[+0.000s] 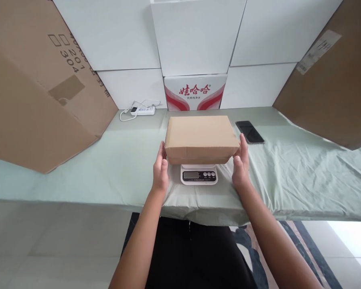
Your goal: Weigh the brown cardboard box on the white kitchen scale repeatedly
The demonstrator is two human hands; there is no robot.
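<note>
- The near edge of the desk [87,180] runs in front of the kitchen scale [199,176], with both forearms reaching over it.
- Room to move lies left and right of the hands, bounded by the left carton [33,100] and the right carton [333,92].
- The phone [250,132] lies near the box's right end; a power strip [143,110] sits farther back, left.
- The cardboard box [201,134] is above the scale; whether its weight rests there, I cannot tell.
- The left hand [160,170] and right hand [241,166] hold its ends between them, fingers [161,149] nearly straight, thumbs up.
- The box is plain tan, closed, its long side facing the person.
- Pale green cloth [132,168], wrinkled at right, covers the desk.
- White panels [195,36] and a red-and-white carton [195,90] stand behind.
</note>
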